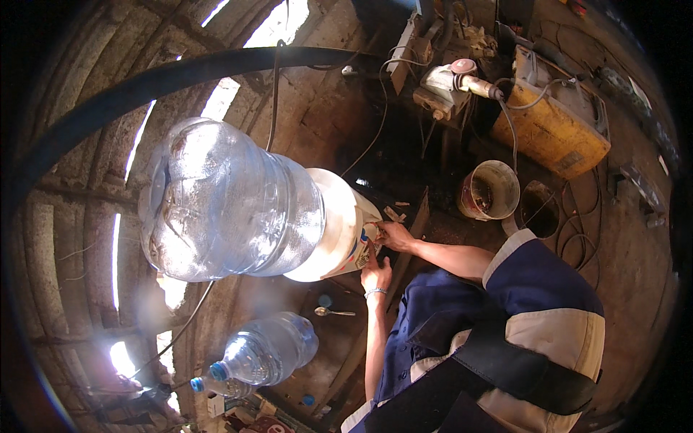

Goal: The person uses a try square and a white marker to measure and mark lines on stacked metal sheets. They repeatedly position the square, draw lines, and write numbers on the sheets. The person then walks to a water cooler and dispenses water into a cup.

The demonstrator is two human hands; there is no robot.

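A large clear water bottle stands upside down on a white water dispenser. Both of my hands are at the dispenser's front, where small blue and red parts show. My left hand, with a bracelet at the wrist, has its index finger stretched out against the tap area. Just beside it, my right hand has its fingers closed around a small pale, round-rimmed thing, which looks like a cup. Fingers and the dispenser front partly hide it.
Clear bottles with blue caps stand near a metal spoon. A stained bucket stands to the right, by a dark container. Beyond are a yellow machine box, a large plug and socket, and loose cables.
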